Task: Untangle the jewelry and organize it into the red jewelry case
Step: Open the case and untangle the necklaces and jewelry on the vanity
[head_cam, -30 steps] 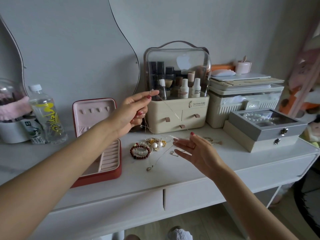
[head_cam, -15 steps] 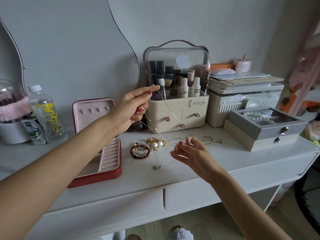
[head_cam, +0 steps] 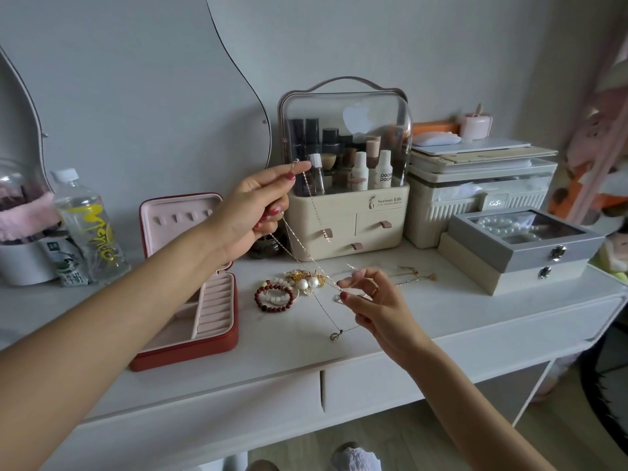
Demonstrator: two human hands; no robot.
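Note:
My left hand [head_cam: 258,205] is raised and pinches one end of a thin silver chain [head_cam: 316,212] between thumb and forefinger. The chain runs down to my right hand [head_cam: 370,297], which pinches its lower part just above the table. A second fine chain with a small pendant [head_cam: 334,335] trails onto the tabletop. A tangle of gold pieces and pearl earrings [head_cam: 306,280] lies beside a red bead bracelet [head_cam: 274,296]. The red jewelry case [head_cam: 190,345] stands open at the left, showing its pink lining.
A cream cosmetics organiser [head_cam: 346,185] with a clear lid stands behind the jewelry. To the right sit a white storage box [head_cam: 482,195] and a grey glass-topped box [head_cam: 523,243] of pearls. A water bottle [head_cam: 88,226] stands left. More chains [head_cam: 414,277] lie at the right.
My right hand went from open over the table to pinching the chain. My left hand lifted its end slightly, drawing the chain taut between both hands.

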